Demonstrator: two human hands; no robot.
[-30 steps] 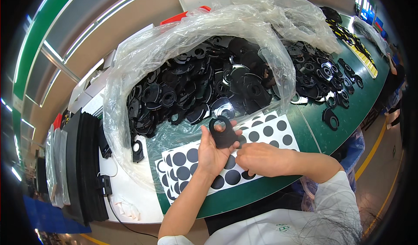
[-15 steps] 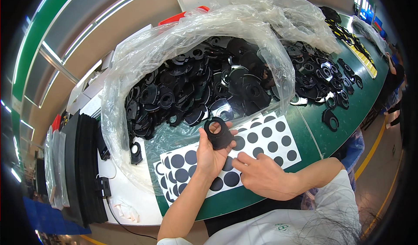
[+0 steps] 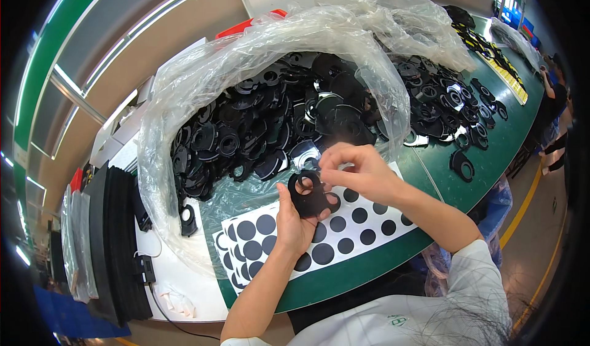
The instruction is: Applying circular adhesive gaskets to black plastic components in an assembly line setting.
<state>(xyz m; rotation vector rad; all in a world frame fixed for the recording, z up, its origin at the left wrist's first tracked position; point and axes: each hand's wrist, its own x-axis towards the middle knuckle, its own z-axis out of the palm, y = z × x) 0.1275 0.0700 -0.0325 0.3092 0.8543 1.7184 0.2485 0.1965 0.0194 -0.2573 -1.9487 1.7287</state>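
In my left hand [image 3: 295, 228] rests a black plastic part [image 3: 309, 203] with a round hole at its upper end, gripped between thumb and fingers above the sheets. My right hand [image 3: 362, 171] hovers just beyond and to the right of the part, thumb and fingers pinched together. Whatever sits in that pinch, if anything, is too small to make out. Beneath both hands lie white sheets [image 3: 289, 265] bearing rows of round black stickers [image 3: 323, 253], overlapping at the left.
A large heap of similar black parts [image 3: 246, 125] lies within a clear plastic bag [image 3: 153, 161]. More loose parts [image 3: 461, 165] spread over the green table [image 3: 455, 189] at right. Black sheets [image 3: 110, 241] stand stacked at left. Another person [image 3: 556, 91] is at the far right.
My right hand has risen from the sticker sheet up and away, to beside the held part. The left hand still holds the part, now with its flat face turned more toward view.
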